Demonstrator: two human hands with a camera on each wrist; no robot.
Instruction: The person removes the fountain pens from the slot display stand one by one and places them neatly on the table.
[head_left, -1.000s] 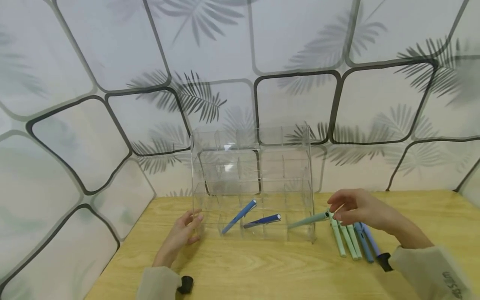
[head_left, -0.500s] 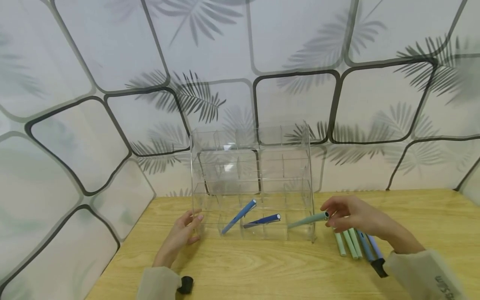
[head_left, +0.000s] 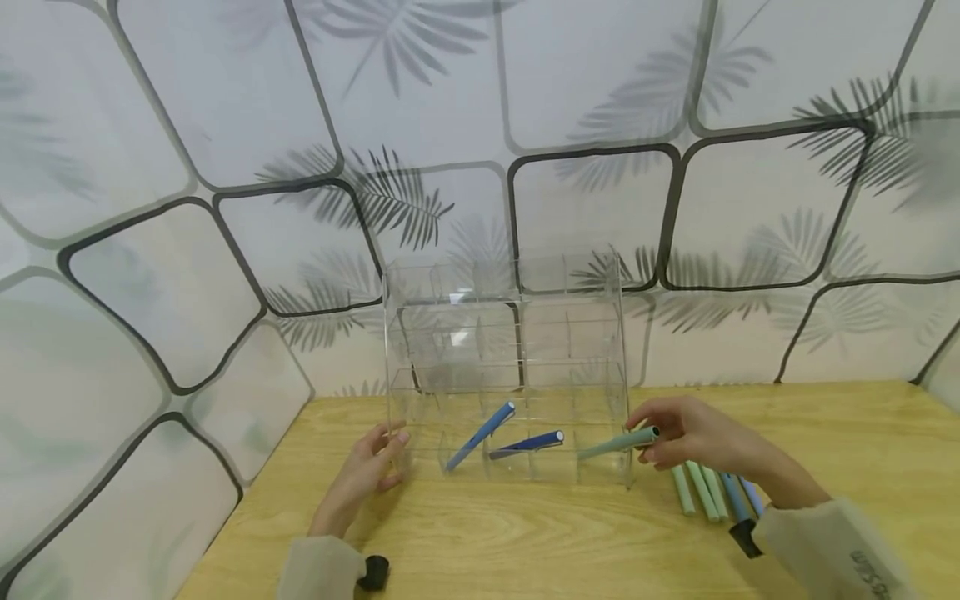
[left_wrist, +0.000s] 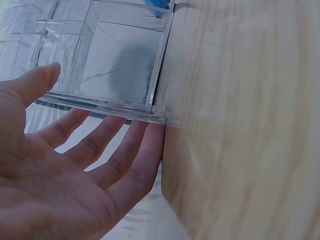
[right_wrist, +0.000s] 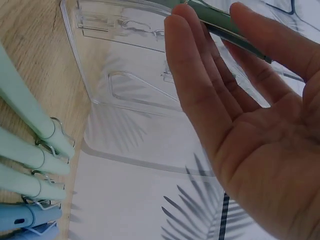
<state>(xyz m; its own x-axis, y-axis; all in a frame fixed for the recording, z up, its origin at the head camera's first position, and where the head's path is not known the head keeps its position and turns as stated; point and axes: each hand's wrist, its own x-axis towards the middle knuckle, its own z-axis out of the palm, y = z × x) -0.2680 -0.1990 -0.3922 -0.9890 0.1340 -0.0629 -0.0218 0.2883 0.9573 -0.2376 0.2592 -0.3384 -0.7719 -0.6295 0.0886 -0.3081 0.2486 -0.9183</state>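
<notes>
A clear acrylic organizer (head_left: pixel 502 346) with tiered compartments stands on the wooden table. Three pens lean in its lowest row: a light blue pen (head_left: pixel 480 436), a dark blue pen (head_left: pixel 527 444) and a grey-green pen (head_left: pixel 618 442), whose capped end sticks out past the right side. My left hand (head_left: pixel 362 477) rests its fairly straight fingers against the organizer's left side, the thumb lying over the front edge. At the right side, my right hand (head_left: pixel 701 437) has its fingertips close to the panel, around the green pen's end. Whether they touch the pen or panel is unclear.
To the right, several pens lie side by side on the table, partly under the right arm: light green pens (right_wrist: pixel 30 110), a blue pen (right_wrist: pixel 25 216) and a violet-blue pen (right_wrist: pixel 35 233). A patterned wall (head_left: pixel 585 208) stands directly behind the organizer.
My right hand has moved left and slightly down, from above the loose pens to the organizer's right side. The left hand, organizer and leaning pens have stayed in place.
</notes>
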